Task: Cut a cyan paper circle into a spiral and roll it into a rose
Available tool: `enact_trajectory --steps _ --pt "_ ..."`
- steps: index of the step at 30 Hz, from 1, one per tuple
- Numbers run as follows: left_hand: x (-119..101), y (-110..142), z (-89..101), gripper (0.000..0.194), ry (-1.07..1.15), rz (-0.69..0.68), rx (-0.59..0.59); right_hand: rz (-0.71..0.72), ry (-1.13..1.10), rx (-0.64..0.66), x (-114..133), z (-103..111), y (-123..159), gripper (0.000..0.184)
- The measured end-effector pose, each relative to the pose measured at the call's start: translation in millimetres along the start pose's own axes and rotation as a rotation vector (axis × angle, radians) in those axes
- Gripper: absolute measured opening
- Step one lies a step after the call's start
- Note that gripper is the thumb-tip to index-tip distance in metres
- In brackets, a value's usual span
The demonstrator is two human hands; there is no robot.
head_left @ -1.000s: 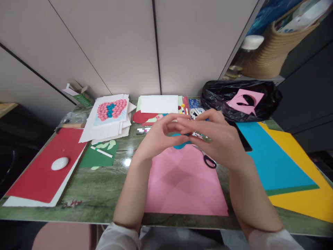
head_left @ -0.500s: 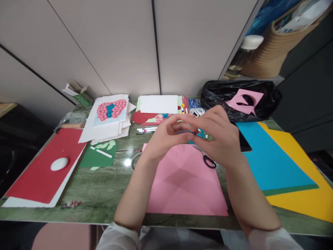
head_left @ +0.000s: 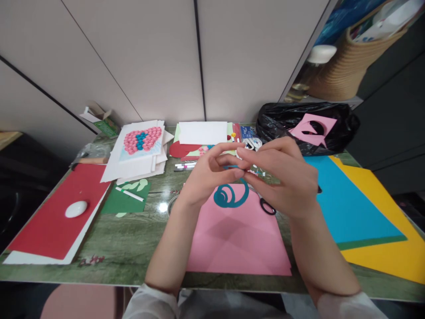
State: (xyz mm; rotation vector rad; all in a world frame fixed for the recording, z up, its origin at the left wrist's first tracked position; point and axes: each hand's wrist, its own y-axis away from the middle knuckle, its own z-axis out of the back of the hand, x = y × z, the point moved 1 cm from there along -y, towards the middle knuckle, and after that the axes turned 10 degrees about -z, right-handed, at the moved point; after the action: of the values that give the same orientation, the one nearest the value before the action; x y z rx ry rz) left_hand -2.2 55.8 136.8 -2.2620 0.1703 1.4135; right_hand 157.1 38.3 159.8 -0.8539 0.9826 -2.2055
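- The biggest thing is the green table (head_left: 133,248), with all the papers on it.
- A yellow sheet (head_left: 392,261) lies on the right, partly under a bright blue sheet (head_left: 352,208).
- A pink sheet (head_left: 239,248) lies in the middle, in front of the person.
- A red sheet (head_left: 56,212) is on the left.
- A black bag (head_left: 272,128) sits at the back right, with a cut pink scrap (head_left: 312,126) on it.
- The right hand (head_left: 285,177) is bent, its thumb and fingertips right by the left ones. One cannot tell if it grips anything.
- The left hand (head_left: 206,177) is curved, with a gap inside, and its thumb and fingertips pinch a blue paper curl.
- The blue paper curl (head_left: 229,204) hangs down in loops below the fingertips, over the top part of the pink sheet.
- The scissors (head_left: 261,204) lie beside the right hand, which hides part of them.
- A small white pen (head_left: 129,193) lies on a green sheet (head_left: 109,204).
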Motion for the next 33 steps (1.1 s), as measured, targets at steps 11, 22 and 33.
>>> enact_trajectory --steps 11,22,33 --pt "-6 2 -1.1 0.037 -0.051 -0.032 -0.005 0.000 0.038 -0.073 4 -1 -2 0.044" --pt "-4 1 4.8 0.039 -0.048 0.041 -0.035 0.017 0.081 0.122 -2 -4 1 0.037" --pt "-3 0 5.8 0.039 -0.142 0.025 -0.029 -0.167 -0.070 0.087 -5 -8 -2 0.045"
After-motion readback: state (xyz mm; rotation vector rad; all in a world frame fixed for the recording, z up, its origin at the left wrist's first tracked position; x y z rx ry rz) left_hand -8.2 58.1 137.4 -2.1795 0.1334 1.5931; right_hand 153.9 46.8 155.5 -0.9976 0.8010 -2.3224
